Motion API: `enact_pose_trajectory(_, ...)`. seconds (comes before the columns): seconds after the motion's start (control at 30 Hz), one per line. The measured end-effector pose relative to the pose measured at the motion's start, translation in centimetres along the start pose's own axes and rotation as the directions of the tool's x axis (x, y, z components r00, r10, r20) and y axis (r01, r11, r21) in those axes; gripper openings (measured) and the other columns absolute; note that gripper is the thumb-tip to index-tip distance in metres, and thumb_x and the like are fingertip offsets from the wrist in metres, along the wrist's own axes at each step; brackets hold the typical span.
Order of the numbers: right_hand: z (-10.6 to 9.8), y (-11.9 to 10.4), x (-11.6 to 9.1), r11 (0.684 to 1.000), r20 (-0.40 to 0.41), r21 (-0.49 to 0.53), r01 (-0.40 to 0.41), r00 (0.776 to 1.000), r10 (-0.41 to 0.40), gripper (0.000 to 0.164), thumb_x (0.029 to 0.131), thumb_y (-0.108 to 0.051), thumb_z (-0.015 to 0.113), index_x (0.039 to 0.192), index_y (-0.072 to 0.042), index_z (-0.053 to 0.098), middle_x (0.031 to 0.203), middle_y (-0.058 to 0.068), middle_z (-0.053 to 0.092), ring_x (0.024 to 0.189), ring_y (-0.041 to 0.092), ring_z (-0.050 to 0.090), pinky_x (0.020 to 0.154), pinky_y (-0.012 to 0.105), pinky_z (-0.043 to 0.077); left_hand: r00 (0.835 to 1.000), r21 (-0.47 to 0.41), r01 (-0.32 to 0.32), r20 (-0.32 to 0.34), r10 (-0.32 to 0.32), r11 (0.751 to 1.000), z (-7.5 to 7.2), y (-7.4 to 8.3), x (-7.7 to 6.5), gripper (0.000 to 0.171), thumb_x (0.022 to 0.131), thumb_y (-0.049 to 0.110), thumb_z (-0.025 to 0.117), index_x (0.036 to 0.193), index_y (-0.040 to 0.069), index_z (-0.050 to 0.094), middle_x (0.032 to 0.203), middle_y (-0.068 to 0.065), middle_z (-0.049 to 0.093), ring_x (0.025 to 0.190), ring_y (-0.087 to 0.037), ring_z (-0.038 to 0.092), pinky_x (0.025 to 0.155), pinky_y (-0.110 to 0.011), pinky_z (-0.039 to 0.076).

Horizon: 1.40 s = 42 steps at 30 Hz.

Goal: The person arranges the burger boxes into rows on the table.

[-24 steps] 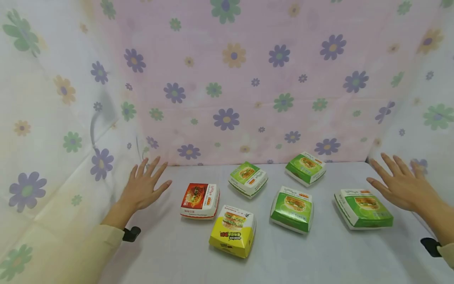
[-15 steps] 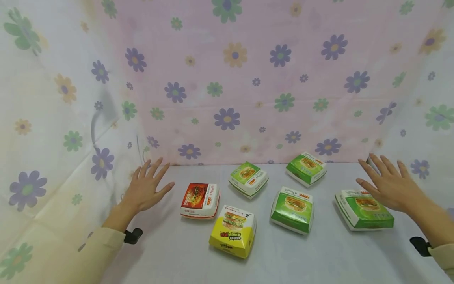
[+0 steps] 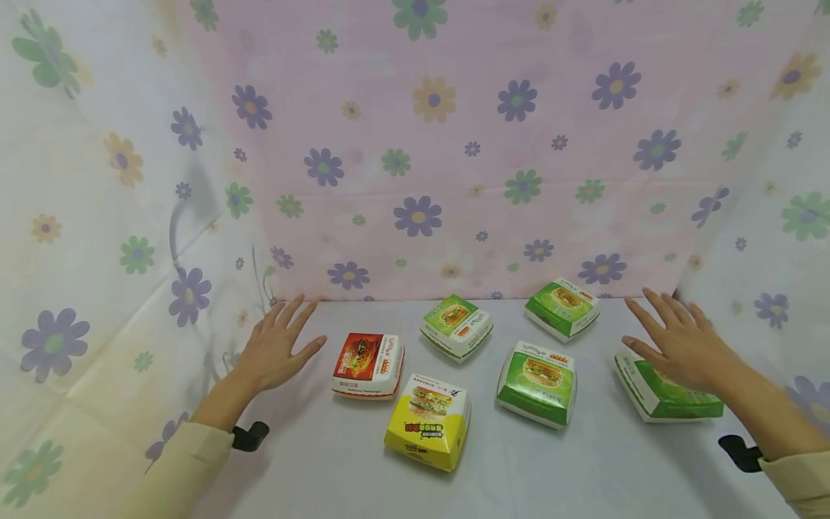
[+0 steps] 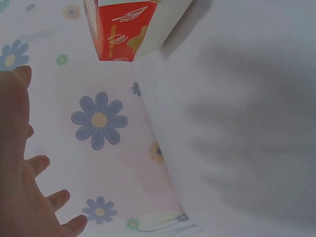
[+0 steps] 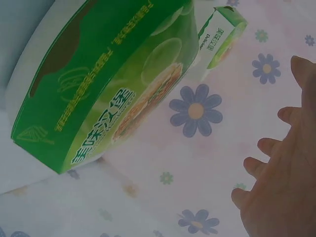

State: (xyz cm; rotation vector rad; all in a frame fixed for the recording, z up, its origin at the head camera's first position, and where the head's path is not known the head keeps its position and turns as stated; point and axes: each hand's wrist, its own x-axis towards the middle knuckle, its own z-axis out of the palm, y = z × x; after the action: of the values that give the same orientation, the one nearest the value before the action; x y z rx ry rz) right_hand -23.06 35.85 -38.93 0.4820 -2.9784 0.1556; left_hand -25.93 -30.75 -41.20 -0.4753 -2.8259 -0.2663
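Note:
My left hand (image 3: pixel 275 353) hovers over the table with fingers spread, just left of a red and white burger box (image 3: pixel 367 365). In the left wrist view a corner of that red box (image 4: pixel 126 32) shows at the top. My right hand (image 3: pixel 687 349), fingers spread too, overlaps the rightmost green burger box (image 3: pixel 674 400) in the head view and hides part of its top. That green box (image 5: pixel 113 84) looms large in the right wrist view, apart from the fingers. Neither hand holds anything.
A yellow burger box (image 3: pixel 428 424) stands front centre. Behind and right of it lie more green boxes: one at middle right (image 3: pixel 537 383), one at back centre (image 3: pixel 456 328), one at back right (image 3: pixel 562 308). Flowered cloth walls (image 3: pixel 363 231) enclose the white table (image 3: pixel 311 468).
My right hand has moved left, from beside the rightmost green box to over it. My left hand has drifted slightly right. The boxes stay where they were on the table.

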Motion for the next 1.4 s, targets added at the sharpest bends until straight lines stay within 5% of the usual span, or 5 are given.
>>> enact_pose_trajectory(0.27,0.3,-1.8,0.2,0.997,-0.009,0.051,0.053,0.999,-0.052,0.085,0.103,-0.045,0.059,0.165,-0.010,0.012,0.165,0.031,0.010,0.148,0.056,0.010,0.119,0.066,-0.013,1.000,-0.101,0.001,0.005,-0.001,0.995,0.4,1.5,0.1,0.075,0.104,0.056,0.050,0.163,0.017,0.027,0.169,-0.013,0.021,0.149,-0.046,0.025,0.108,-0.077,0.028)
enact_pose_trajectory(1.03,0.8,-8.0,2.0,0.967,-0.151,0.116,0.227,0.966,-0.209,0.083,0.098,-0.035,0.070,0.162,-0.009,0.024,0.164,0.024,0.024,0.144,0.051,0.028,0.115,0.070,0.022,0.997,-0.286,0.016,0.078,0.006,0.958,1.4,2.8,-0.3,0.076,0.101,0.039,0.066,0.161,0.013,0.029,0.166,-0.018,0.025,0.147,-0.047,0.028,0.109,-0.074,0.032)
enact_pose_trajectory(1.4,0.8,-11.6,3.2,0.960,-0.082,0.194,0.204,0.978,-0.191,0.078,0.102,-0.038,0.064,0.162,-0.008,0.024,0.166,0.023,0.021,0.145,0.051,0.032,0.111,0.070,0.033,0.993,-0.386,0.022,0.113,0.023,0.922,2.0,2.6,-0.3,0.075,0.101,0.041,0.065,0.161,0.012,0.029,0.163,-0.017,0.031,0.148,-0.043,0.031,0.113,-0.070,0.030)
